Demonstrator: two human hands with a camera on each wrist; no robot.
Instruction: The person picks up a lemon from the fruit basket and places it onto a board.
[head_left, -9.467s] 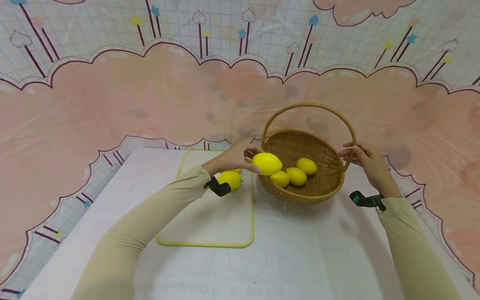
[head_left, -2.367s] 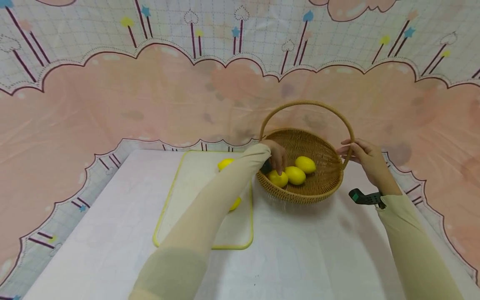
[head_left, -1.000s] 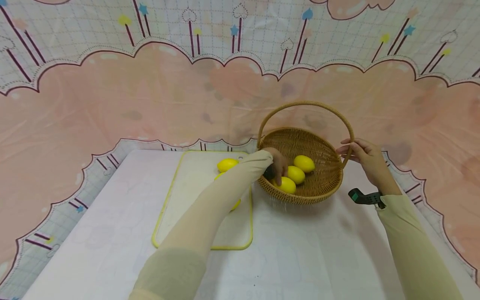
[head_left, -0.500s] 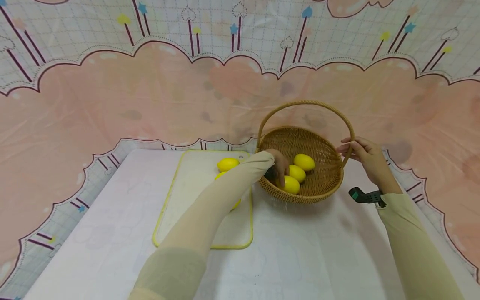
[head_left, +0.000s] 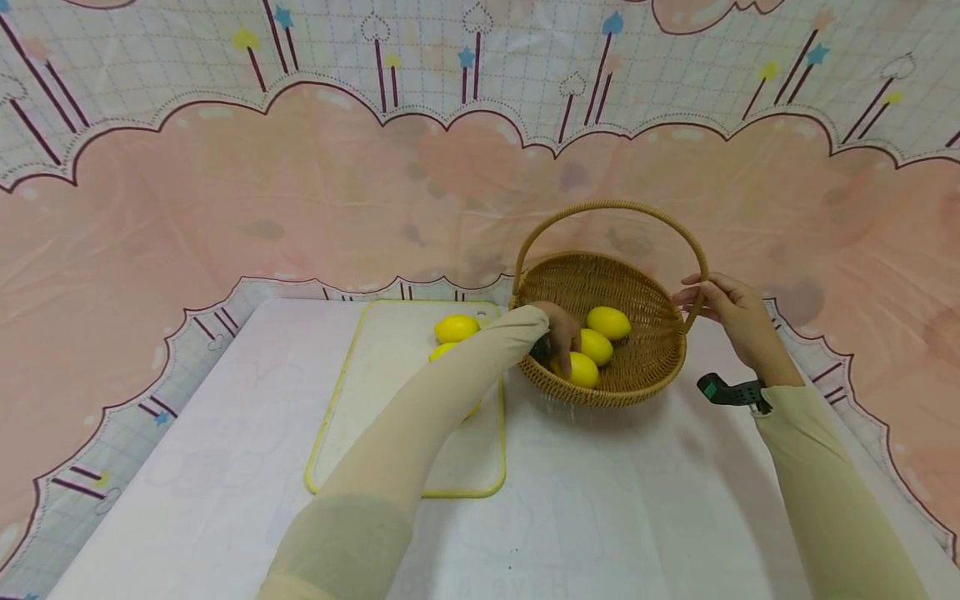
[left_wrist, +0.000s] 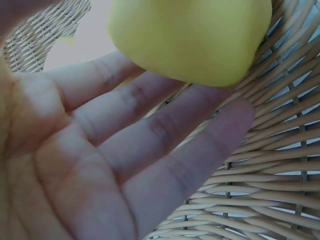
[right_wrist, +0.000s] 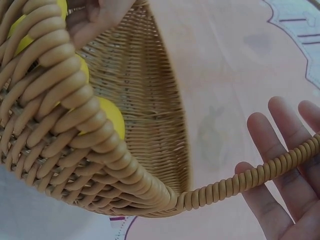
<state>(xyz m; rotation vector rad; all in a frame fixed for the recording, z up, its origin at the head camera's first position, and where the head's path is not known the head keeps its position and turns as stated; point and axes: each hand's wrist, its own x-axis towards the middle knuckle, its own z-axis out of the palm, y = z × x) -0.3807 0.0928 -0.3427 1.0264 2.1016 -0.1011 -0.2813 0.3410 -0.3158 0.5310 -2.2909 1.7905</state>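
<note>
A brown wicker basket (head_left: 645,367) leans with its mouth toward me, holding a lemon (head_left: 609,322), another lemon (head_left: 596,347) and a front lemon (head_left: 583,372). My left hand (head_left: 561,329) reaches inside over the left rim. Its fingertips touch a lemon (left_wrist: 190,40) in the left wrist view, with the fingers nearly straight; the thumb's contact is hidden. At the right side, my right hand (head_left: 731,304) holds the basket's handle (head_left: 705,267) between thumb and fingers. In the right wrist view, the handle crosses the right hand's fairly straight fingers (right_wrist: 272,142).
Left of the basket lies a white board (head_left: 390,400) with a yellow edge. On it a lemon (head_left: 456,328) and a second lemon (head_left: 442,350) show, plus a yellow sliver behind my left sleeve (head_left: 405,417). A printed curtain (head_left: 337,200) hangs behind the white table (head_left: 585,500).
Earlier my left hand carried a lemon over the basket's left rim. It has gone inside, and the front lemon has shifted right with it. The right hand stays at the handle.
</note>
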